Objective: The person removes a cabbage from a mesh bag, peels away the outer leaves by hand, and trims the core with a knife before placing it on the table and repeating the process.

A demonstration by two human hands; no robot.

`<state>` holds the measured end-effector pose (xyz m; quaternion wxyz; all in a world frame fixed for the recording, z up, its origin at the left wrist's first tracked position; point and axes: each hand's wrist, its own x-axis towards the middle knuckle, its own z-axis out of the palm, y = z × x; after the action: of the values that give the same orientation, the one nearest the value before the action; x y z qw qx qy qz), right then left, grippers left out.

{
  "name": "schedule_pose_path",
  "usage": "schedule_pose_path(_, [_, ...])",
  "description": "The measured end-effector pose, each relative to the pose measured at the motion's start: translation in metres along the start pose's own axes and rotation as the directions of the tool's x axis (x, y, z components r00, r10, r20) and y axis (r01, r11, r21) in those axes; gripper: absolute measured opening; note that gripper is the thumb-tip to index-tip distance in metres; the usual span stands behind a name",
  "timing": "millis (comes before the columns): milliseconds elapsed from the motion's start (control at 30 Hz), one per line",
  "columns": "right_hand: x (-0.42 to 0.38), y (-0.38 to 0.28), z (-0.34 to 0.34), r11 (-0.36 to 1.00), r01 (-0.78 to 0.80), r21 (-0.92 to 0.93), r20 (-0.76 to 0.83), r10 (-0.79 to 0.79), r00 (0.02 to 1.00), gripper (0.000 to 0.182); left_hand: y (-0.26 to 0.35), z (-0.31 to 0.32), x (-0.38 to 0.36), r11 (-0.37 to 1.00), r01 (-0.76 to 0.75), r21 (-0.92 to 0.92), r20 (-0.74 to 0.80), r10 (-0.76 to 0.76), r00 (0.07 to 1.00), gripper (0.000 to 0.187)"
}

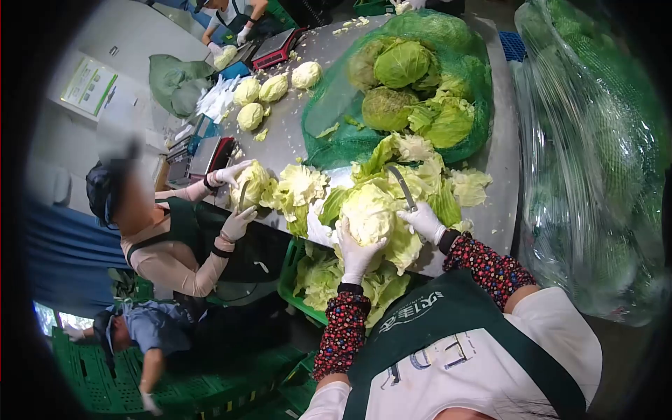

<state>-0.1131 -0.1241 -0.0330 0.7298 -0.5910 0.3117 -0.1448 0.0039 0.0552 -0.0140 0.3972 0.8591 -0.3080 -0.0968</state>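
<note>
A pale, trimmed cabbage (369,213) rests near the front edge of the metal table. My left hand (358,253), in a white glove, grips its near left side. In my right hand (424,222), also gloved, is a knife with a curved blade (402,185); the blade points up and away, just right of the cabbage. Loose cabbage leaves (444,203) lie around and behind it. Beyond them, a green net bag (329,140) spreads over the table with several untrimmed cabbages (402,63) inside.
Below the table edge stands a green crate (288,276) of leaves. At left, a co-worker (175,238) holds another cabbage (252,185) and a blade. Several trimmed cabbages (273,88) and scales (276,47) sit farther back. Plastic-wrapped net bags (588,175) stand at right.
</note>
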Motion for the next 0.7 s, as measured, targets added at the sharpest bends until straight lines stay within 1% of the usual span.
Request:
schedule_pose_path(67, [-0.001,-0.005,0.004,0.999,-0.019,-0.027,-0.035,0.018,0.999,0.022,-0.005,0.000,0.003,0.999,-0.034,0.034,-0.026,0.035,0.999,0.113])
schedule_pose_path(100, [0.002,-0.004,0.010,0.998,-0.015,-0.055,-0.093,0.010,0.996,0.022,-0.004,-0.001,0.004,1.000,-0.024,-0.002,-0.015,0.023,1.000,0.111])
schedule_pose_path(133, [0.007,-0.004,0.015,0.999,-0.011,-0.046,-0.089,0.007,0.996,0.022,-0.004,-0.001,0.006,1.000,-0.027,0.008,-0.018,0.027,0.999,0.111])
schedule_pose_path(200, [0.013,-0.003,0.024,0.984,-0.004,0.181,-0.239,0.048,0.970,0.018,-0.008,0.002,0.004,0.999,-0.017,-0.043,-0.040,0.016,0.999,0.110])
schedule_pose_path(233, [0.019,-0.005,0.022,0.957,-0.026,0.289,-0.231,0.096,0.968,0.016,-0.005,0.000,0.002,0.999,-0.011,-0.046,-0.045,0.009,0.999,0.110])
schedule_pose_path(267, [0.025,-0.009,0.019,0.899,-0.034,0.437,-0.187,0.128,0.974,0.016,-0.009,0.003,0.001,0.999,-0.016,-0.045,-0.059,0.013,0.998,0.110])
schedule_pose_path(300, [0.023,-0.021,0.014,0.886,-0.054,0.461,-0.153,0.139,0.978,0.018,-0.019,0.008,0.001,0.980,0.003,-0.199,-0.064,-0.016,0.998,0.110])
schedule_pose_path(333, [0.020,-0.034,0.009,0.872,-0.072,0.485,-0.114,0.145,0.983,0.019,-0.009,0.004,0.003,0.938,0.015,-0.346,-0.069,-0.042,0.997,0.110])
schedule_pose_path(367, [0.019,-0.040,0.006,0.877,-0.129,0.464,-0.005,0.149,0.989,0.024,0.003,0.001,-0.001,0.981,0.028,-0.189,-0.097,-0.047,0.994,0.108])
schedule_pose_path(400, [0.009,-0.059,0.002,0.939,-0.214,0.271,0.104,0.192,0.976,0.030,0.003,0.006,0.000,0.986,-0.002,-0.169,-0.105,-0.017,0.994,0.106])
schedule_pose_path(433, [0.025,-0.039,0.012,0.991,-0.071,0.117,0.030,0.068,0.997,0.039,0.032,-0.002,-0.005,0.997,0.029,-0.068,-0.084,-0.034,0.996,0.106])
schedule_pose_path(467, [0.024,-0.034,0.018,0.993,0.040,-0.112,-0.021,-0.043,0.999,0.050,0.016,0.016,-0.007,0.996,-0.026,0.086,-0.153,0.039,0.988,0.108])
schedule_pose_path(500, [0.023,-0.032,0.017,0.948,0.154,-0.278,-0.031,-0.169,0.985,0.061,0.018,0.020,-0.012,0.989,0.032,0.145,-0.127,-0.014,0.992,0.110])
schedule_pose_path(533, [0.019,-0.037,0.017,0.827,0.372,-0.420,-0.042,-0.428,0.903,0.045,0.028,0.019,-0.018,0.997,0.067,0.045,-0.109,-0.061,0.992,0.109])
schedule_pose_path(567, [0.014,-0.046,0.016,0.888,0.373,-0.270,-0.061,-0.403,0.913,0.042,0.034,0.021,-0.027,0.999,0.031,-0.029,-0.129,-0.035,0.991,0.111])
schedule_pose_path(600, [0.015,-0.046,0.007,0.806,0.393,-0.442,-0.024,-0.449,0.893,0.043,0.028,0.032,-0.035,0.990,0.018,0.137,-0.133,0.000,0.991,0.116])
schedule_pose_path(633, [-0.006,-0.078,0.010,0.785,0.322,-0.529,-0.018,-0.389,0.921,0.039,0.023,0.040,-0.036,0.994,-0.008,0.110,-0.149,0.025,0.989,0.118])
schedule_pose_path(667, [-0.016,-0.088,0.012,0.773,0.286,-0.567,-0.016,-0.358,0.934,0.034,0.018,0.045,-0.038,0.996,-0.036,0.080,-0.153,0.048,0.987,0.120])
schedule_pose_path(700, [-0.016,-0.084,0.013,0.748,0.329,-0.576,-0.006,-0.407,0.914,0.031,0.013,0.045,-0.039,0.996,-0.026,0.084,-0.161,0.039,0.986,0.120])
